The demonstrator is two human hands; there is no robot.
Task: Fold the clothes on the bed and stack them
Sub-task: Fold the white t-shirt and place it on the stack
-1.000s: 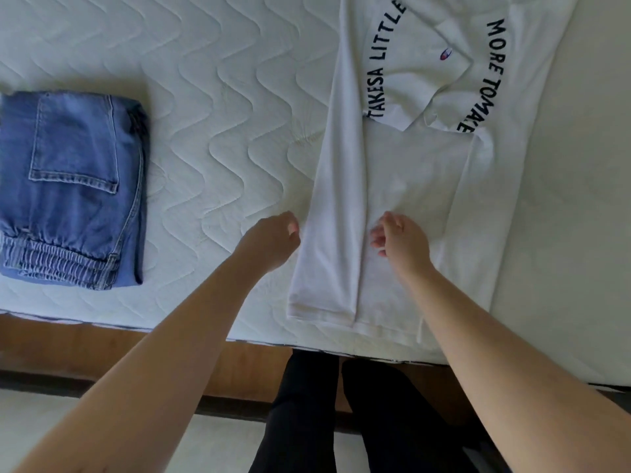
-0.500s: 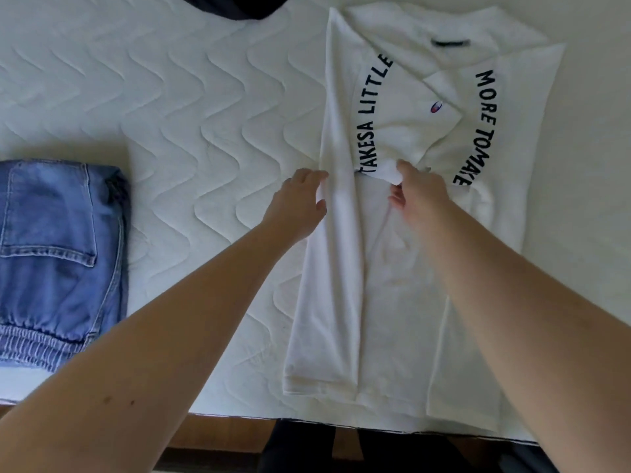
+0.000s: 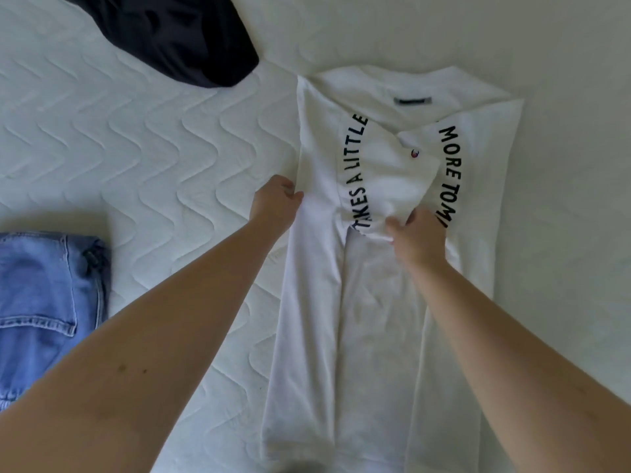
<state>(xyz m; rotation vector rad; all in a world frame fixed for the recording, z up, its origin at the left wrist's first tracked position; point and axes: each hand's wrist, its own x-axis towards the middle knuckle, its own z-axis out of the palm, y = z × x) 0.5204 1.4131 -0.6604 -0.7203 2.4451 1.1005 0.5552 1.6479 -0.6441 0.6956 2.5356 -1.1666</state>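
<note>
With the white t-shirt (image 3: 382,302) flat on the bed (image 3: 153,165), sides folded in, left hand (image 3: 275,204) pinches its left edge and right hand (image 3: 418,238) curls round the sleeve flap, so I'd tug both evenly and smooth before folding.

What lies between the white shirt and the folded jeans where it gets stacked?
Nothing visible. Between the white shirt and the folded jeans only the left forearm crosses bare mattress. The black garment lies farther up, off that path.
</note>
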